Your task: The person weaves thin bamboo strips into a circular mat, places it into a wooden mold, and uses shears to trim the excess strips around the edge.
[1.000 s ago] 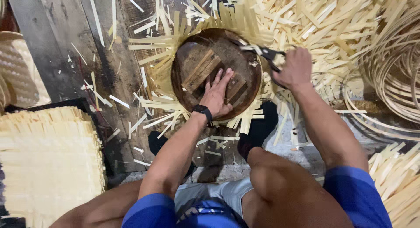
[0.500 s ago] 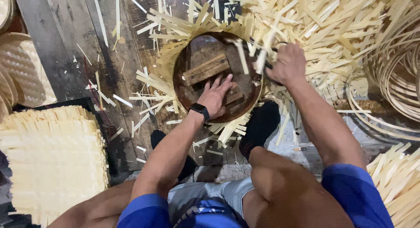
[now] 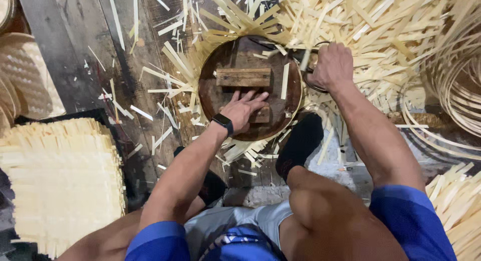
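Your left hand (image 3: 244, 109) stays flat, fingers spread, on the round wooden mould (image 3: 250, 88) – your right hand (image 3: 329, 65), fisted on dark shears (image 3: 309, 76), has moved around its rim, trimming bamboo strips (image 3: 381, 35) there

Dark brown round wooden form (image 3: 220, 98), pale yellow bamboo strips (image 3: 381, 35), black sock (image 3: 299, 143), blue shorts (image 3: 411, 216), black wristwatch (image 3: 223, 123).
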